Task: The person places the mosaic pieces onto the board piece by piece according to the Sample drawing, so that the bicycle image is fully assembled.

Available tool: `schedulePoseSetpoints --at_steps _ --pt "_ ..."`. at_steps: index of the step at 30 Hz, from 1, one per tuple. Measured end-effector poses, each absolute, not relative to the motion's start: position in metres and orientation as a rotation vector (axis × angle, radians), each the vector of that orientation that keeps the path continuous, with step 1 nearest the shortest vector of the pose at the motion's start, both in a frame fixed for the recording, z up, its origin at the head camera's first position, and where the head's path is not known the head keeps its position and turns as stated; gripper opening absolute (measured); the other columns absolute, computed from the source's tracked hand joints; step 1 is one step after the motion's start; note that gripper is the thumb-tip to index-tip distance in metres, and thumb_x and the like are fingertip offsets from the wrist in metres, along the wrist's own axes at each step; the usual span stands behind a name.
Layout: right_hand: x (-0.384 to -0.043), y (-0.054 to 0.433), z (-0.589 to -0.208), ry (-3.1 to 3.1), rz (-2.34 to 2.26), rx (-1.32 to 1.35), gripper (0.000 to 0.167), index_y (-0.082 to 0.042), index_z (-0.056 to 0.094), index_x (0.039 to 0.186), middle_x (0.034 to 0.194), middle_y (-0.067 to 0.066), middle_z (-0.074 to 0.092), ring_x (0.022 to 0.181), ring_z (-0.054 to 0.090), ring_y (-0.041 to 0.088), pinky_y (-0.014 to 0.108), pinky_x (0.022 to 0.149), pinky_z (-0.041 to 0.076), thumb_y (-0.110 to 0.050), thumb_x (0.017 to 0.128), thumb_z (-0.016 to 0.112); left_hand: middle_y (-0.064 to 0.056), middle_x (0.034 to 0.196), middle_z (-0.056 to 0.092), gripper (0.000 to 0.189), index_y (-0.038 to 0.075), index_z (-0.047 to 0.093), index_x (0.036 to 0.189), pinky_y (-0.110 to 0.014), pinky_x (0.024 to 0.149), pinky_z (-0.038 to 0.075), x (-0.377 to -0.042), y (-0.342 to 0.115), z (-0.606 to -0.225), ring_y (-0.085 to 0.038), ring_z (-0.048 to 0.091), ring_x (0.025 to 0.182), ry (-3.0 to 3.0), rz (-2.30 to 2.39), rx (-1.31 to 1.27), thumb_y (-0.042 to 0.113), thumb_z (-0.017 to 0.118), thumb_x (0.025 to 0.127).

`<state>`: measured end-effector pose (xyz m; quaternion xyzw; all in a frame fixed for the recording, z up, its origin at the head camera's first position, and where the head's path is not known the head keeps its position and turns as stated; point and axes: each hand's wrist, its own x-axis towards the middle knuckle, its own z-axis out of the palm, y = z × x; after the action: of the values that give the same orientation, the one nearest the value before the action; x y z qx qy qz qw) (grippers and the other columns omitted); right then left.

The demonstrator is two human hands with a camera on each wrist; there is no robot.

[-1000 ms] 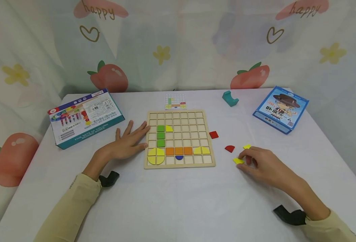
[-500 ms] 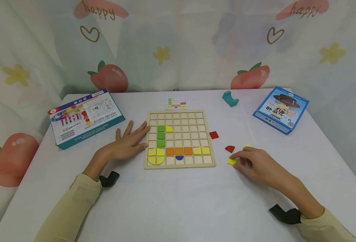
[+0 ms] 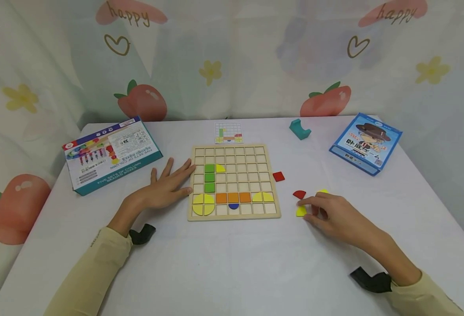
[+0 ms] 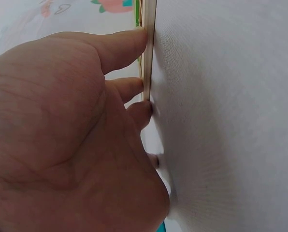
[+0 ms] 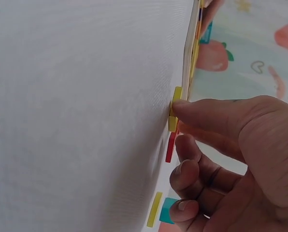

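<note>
A wooden grid board (image 3: 236,177) lies mid-table, with green, yellow, orange and blue tiles set in its lower and left cells. My left hand (image 3: 163,186) is spread flat beside it; in the left wrist view its thumb and fingertips touch the board's edge (image 4: 151,43). To the right of the board, my right hand (image 3: 340,219) pinches a yellow quarter-round tile (image 3: 301,211) between thumb and index finger. In the right wrist view the thumb presses on that yellow tile (image 5: 173,123). Just behind it lies a red quarter-round tile (image 3: 299,194). Another yellow tile (image 3: 324,191) shows partly behind the hand.
A red square tile (image 3: 279,176) lies by the board's right edge. Behind the board is a small pattern card (image 3: 229,132), with a teal curved block (image 3: 300,129) to its right. A beaded-boxes carton (image 3: 111,153) stands at left, a blue box (image 3: 366,142) at right.
The right hand has shifted slightly left, bringing the yellow tile below the red quarter-round one and turning it. The left hand and board have stayed put.
</note>
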<state>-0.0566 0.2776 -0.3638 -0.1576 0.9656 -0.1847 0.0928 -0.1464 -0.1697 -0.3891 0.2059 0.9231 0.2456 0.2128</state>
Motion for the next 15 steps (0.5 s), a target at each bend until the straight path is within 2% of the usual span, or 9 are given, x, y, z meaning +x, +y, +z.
schedulePoseSetpoints --at_steps 7,15 --pt "-0.0561 0.2777 -0.3637 2.917 -0.510 -0.390 0.035 -0.013 0.076 0.117 0.082 -0.005 0.057 0.079 0.052 0.013 0.020 0.063 0.044 -0.030 0.088 0.087 -0.004 0.182 0.001 0.074 0.025 0.014 0.172 -0.080 0.118 -0.024 -0.1463 -0.1693 -0.3888 -0.043 -0.026 0.164 2.566 0.681 0.574 0.043 0.050 0.110" --pt "-0.0580 0.2695 -0.3658 2.943 -0.452 -0.322 0.039 -0.016 0.075 0.103 0.078 -0.004 0.057 0.077 0.052 0.013 0.024 0.063 0.042 -0.047 0.084 0.089 -0.003 0.182 0.000 0.074 0.025 0.014 0.172 -0.079 0.118 -0.024 -0.1467 -0.1694 -0.3898 -0.043 -0.025 0.164 2.571 0.674 0.579 0.044 0.050 0.110"
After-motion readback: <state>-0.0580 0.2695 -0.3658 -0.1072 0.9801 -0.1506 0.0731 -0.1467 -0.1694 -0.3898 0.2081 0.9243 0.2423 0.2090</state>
